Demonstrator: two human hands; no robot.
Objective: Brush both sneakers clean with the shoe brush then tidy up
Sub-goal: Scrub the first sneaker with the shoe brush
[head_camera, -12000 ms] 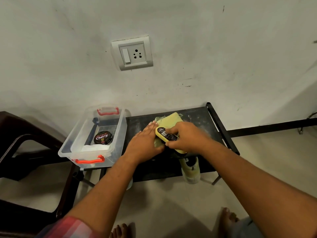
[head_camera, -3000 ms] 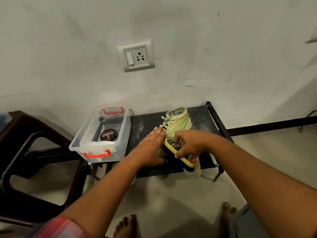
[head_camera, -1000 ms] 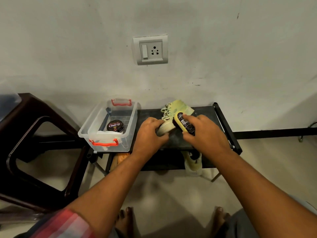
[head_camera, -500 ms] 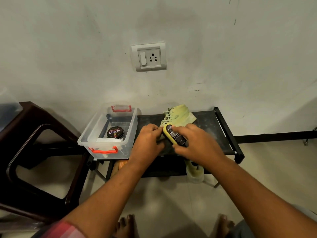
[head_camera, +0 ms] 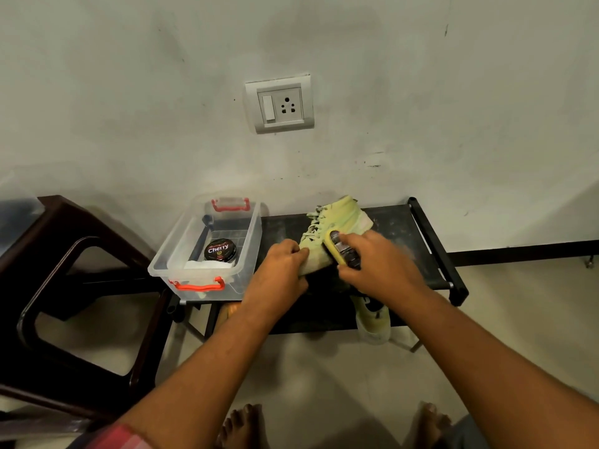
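Left hand [head_camera: 279, 270] grips sneaker [head_camera: 327, 234] toe at frame centre; right hand [head_camera: 377, 267] holds brush [head_camera: 338, 251] against its side.

A scuffed, off-white wall [head_camera: 129, 92], flecked with dark specks and smudges, carries a grey switch-and-socket plate [head_camera: 279, 104] above a low black metal-framed bench [head_camera: 397, 226] set against it. A dark brown plastic chair [head_camera: 81, 228] stands just left of the bench, a black rail [head_camera: 518, 252] runs along the wall's foot at right, and the pale floor [head_camera: 324, 367] lies in soft, dim light.
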